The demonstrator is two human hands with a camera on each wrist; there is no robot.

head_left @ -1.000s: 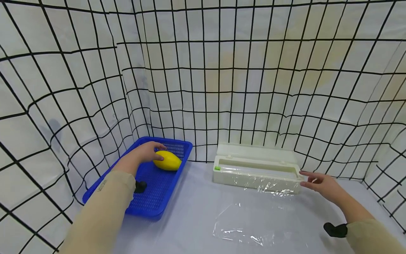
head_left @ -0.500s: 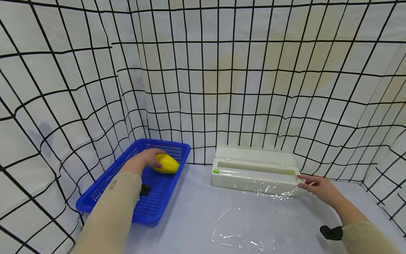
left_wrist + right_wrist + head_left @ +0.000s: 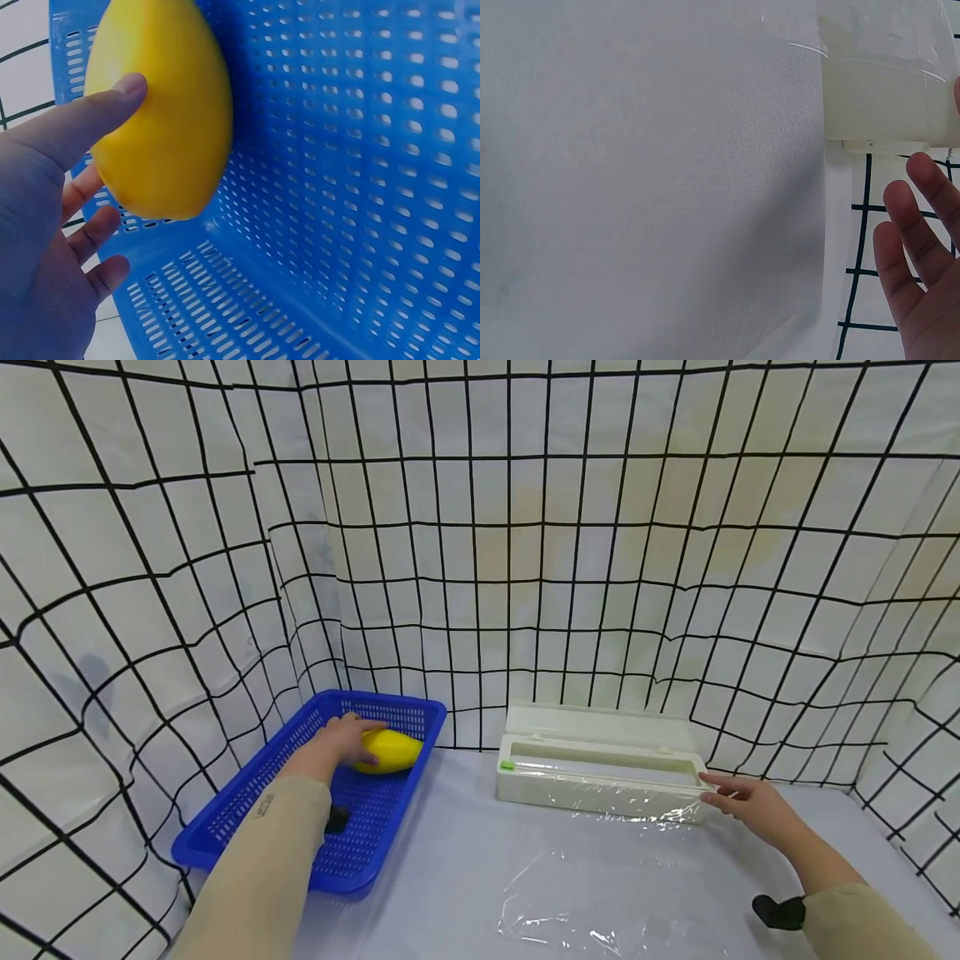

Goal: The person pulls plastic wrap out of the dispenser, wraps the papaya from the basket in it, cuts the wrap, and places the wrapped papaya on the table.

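The left hand grips one end of a yellow fruit-shaped object, thumb laid across the near face and fingers about the far side, gap set to the object's thickness. Surrounding the grip: a blue perforated basket; whether the object bears on its floor cannot be told. Well to the right of the grip: a white box, lid raised, clear film running over its front onto the table. Farthest right: the right hand, fingers extended, fingertips at the box's right end.
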